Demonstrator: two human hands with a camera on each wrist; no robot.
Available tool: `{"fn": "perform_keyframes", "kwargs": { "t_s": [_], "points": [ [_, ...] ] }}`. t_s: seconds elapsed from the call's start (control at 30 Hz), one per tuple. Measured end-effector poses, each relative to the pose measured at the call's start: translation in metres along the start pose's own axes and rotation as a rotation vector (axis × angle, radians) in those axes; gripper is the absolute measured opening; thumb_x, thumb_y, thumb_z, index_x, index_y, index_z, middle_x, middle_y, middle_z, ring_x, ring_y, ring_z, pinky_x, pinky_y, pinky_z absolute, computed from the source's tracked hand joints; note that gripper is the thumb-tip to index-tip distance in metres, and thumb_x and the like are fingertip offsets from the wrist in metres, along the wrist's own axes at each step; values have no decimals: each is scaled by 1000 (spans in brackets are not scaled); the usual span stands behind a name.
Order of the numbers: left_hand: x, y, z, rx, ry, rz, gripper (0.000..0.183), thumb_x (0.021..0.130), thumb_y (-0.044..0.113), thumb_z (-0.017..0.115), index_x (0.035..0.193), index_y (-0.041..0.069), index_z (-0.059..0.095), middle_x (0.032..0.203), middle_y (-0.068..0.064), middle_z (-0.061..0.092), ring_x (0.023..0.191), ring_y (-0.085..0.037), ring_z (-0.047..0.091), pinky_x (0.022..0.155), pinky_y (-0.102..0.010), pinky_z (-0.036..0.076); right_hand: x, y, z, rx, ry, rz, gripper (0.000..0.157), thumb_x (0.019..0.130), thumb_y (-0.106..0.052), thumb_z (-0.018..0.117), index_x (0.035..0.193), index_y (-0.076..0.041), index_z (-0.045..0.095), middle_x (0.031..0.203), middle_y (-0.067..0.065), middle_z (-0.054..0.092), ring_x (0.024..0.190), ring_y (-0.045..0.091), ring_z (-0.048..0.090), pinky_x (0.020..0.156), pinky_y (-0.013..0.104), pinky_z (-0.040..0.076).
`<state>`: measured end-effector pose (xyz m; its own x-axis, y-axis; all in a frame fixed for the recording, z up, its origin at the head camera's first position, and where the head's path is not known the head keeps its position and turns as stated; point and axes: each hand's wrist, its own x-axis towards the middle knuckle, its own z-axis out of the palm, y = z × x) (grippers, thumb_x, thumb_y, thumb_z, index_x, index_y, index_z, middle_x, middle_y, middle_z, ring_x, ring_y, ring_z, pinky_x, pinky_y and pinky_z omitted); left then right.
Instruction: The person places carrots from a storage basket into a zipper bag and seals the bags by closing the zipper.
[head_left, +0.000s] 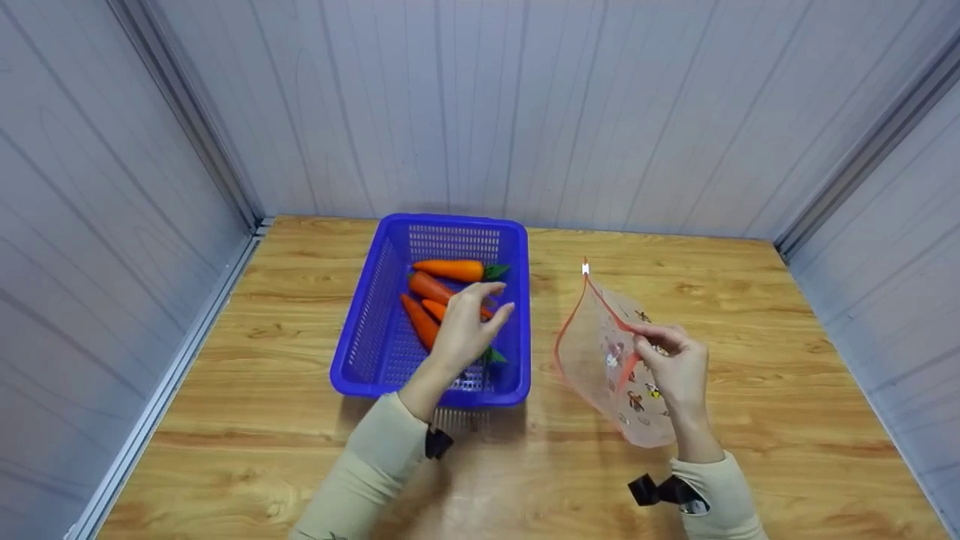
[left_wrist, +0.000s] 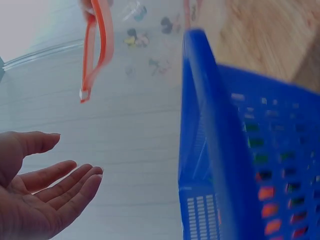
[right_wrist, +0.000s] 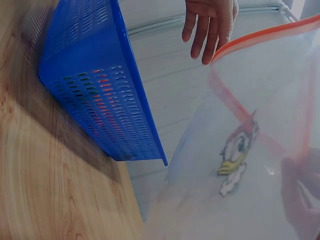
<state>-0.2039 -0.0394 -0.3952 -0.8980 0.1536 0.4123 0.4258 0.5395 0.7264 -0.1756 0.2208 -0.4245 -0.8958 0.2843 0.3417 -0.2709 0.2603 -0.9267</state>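
Note:
In the head view my left hand (head_left: pixel 471 321) is above the blue plastic basket (head_left: pixel 517 315), thumb and fingers apart with nothing between them. Under it lie several carrots (head_left: pixel 448 270) with green leafy tops, partly covered by the hand. The left wrist view also shows this hand (left_wrist: pixel 50 192) with its fingers spread apart. My right hand (head_left: pixel 675 364) pinches the edge of a clear zip bag (head_left: pixel 589 352) with orange-red trim and cartoon prints. The bag's mouth gapes open, and its white slider (head_left: pixel 586 268) is at the far end.
Everything is on a wood-grain table (head_left: pixel 255 420). Pale panelled walls (head_left: pixel 480 112) enclose it at the back and both sides. The basket's raised rim (head_left: pixel 341 352) surrounds the carrots, and the bag is to the right of the basket.

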Motion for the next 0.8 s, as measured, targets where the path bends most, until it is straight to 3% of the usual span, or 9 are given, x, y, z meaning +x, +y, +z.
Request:
{"fn": "perform_keyframes", "kwargs": {
  "t_s": [0.27, 0.47, 0.8],
  "points": [
    [20, -9, -21, 110, -126, -27, 31, 85, 13, 60, 110, -4, 58, 104, -14, 60, 98, -25, 55, 85, -33, 44, -3, -10, -1, 45, -14, 21, 13, 73, 15, 58, 82, 11, 66, 76, 13, 60, 66, 9, 57, 51, 15, 47],
    [36, -19, -32, 221, -278, -79, 37, 87, 18, 56, 119, -1, 52, 117, -13, 54, 108, -24, 49, 92, -34, 39, -7, -22, -1, 43, -22, -1, 13, 73, 16, 56, 82, 14, 65, 74, 14, 60, 62, 7, 56, 49, 15, 46],
    [50, -57, -42, 275, -504, -27, 41, 86, 14, 59, 122, -4, 49, 120, -18, 52, 111, -28, 48, 92, -37, 40, -4, 3, -2, 38, -8, -17, 12, 73, 14, 58, 81, 10, 67, 72, 7, 60, 64, 9, 55, 49, 15, 46]
  ]
}}
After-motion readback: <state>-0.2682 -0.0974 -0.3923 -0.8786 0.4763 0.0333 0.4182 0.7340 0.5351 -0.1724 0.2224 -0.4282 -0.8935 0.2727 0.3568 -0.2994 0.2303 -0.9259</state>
